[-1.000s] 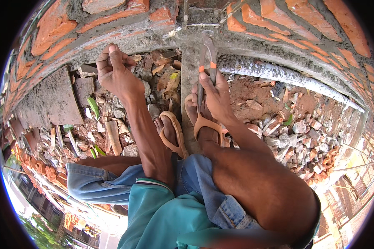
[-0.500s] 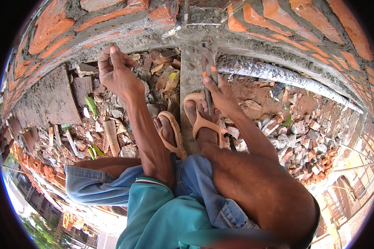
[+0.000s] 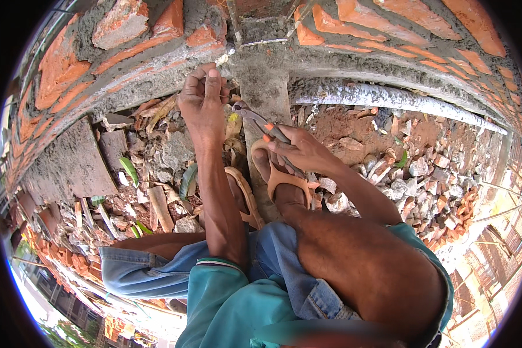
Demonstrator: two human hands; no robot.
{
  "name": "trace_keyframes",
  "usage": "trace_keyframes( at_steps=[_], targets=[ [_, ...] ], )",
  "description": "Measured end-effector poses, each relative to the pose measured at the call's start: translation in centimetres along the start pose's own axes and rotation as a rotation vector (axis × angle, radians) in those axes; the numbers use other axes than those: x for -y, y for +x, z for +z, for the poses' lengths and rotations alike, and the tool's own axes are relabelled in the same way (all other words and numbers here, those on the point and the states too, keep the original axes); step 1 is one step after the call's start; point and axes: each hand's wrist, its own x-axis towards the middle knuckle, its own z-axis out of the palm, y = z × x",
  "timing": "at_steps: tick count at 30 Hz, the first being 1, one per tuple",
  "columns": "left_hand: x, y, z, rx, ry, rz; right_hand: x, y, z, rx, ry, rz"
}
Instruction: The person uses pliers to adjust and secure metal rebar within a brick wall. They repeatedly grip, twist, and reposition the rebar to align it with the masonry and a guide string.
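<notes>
My left hand point(image 3: 203, 98) is raised to the base of a grey concrete column point(image 3: 267, 87) and pinches a thin tie wire point(image 3: 229, 52) between its fingertips. My right hand point(image 3: 298, 151) grips a pair of pincers point(image 3: 261, 122) with orange-tipped handles. Its jaws point up and left toward my left hand. Both hands are over my feet, which wear tan sandals point(image 3: 284, 180).
A red brick wall point(image 3: 388, 29) with grey mortar curves across the top. A mortar-coated pipe point(image 3: 388, 98) runs to the right from the column. Brick rubble, stones and leaves point(image 3: 151, 174) cover the ground on both sides. My knees in denim shorts fill the lower middle.
My right hand has dropped from the column and swung the pincers left toward my left hand. My left hand stays at the wire.
</notes>
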Motion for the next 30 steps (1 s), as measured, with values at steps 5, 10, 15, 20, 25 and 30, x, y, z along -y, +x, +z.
trace_keyframes(
  at_steps=[5, 10, 15, 20, 25, 30],
  targets=[
    [0.7, -0.3, 1.2, 0.115, 0.124, -0.083, -1.9, -2.0, -0.2, -0.432, 0.047, 0.053],
    [2.5, -1.4, 5.5, 0.367, 0.276, -0.238, -1.7, 0.1, -4.7, -0.348, -0.091, 0.008],
    [4.6, -1.9, 8.9, 0.452, 0.257, -0.127, -0.8, 1.8, -7.4, -0.263, -0.006, 0.081],
    [5.1, -1.4, 10.6, 0.394, 0.340, -0.071, 0.0, 2.7, -9.0, -0.240, -0.031, 0.035],
    [3.5, -1.2, 11.1, 0.412, 0.316, -0.229, 0.7, 2.7, -8.9, -0.221, 0.084, 0.071],
    [3.1, -1.6, 11.2, 0.403, 0.198, -0.301, 0.9, 3.0, -8.8, -0.338, 0.104, 0.150]
  ],
)
